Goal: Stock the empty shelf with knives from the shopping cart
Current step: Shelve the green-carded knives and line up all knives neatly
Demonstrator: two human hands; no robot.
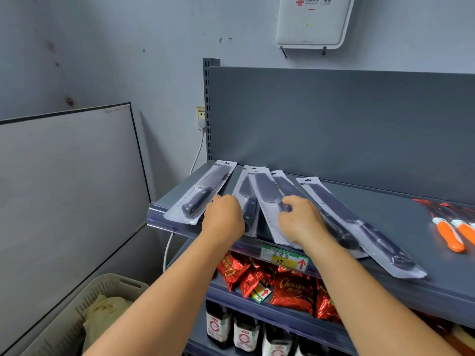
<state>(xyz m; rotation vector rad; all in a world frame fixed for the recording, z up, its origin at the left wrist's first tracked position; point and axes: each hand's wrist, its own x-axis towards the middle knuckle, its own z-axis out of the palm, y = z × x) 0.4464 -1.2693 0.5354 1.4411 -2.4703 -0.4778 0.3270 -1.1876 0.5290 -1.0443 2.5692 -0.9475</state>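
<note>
Several packaged knives with dark handles lie on the grey top shelf (pixel 401 214). The leftmost knife pack (pixel 203 191) lies alone at the shelf's left end. My left hand (pixel 223 217) rests on the second knife pack (pixel 245 191), fingers curled over its handle. My right hand (pixel 300 219) grips the handle of the third knife pack (pixel 266 188), a cleaver. Another pack (pixel 282 181) lies partly under it. A long knife pack (pixel 359 222) lies at the right, overhanging the shelf edge. The shopping cart is not in view.
Orange-handled knives (pixel 452 232) lie at the shelf's far right. A price tag (pixel 285 258) hangs on the shelf edge. Red snack bags (pixel 293 289) and dark bottles (pixel 244 332) fill lower shelves. A beige basket (pixel 84 312) and a white panel (pixel 66 181) stand at the left.
</note>
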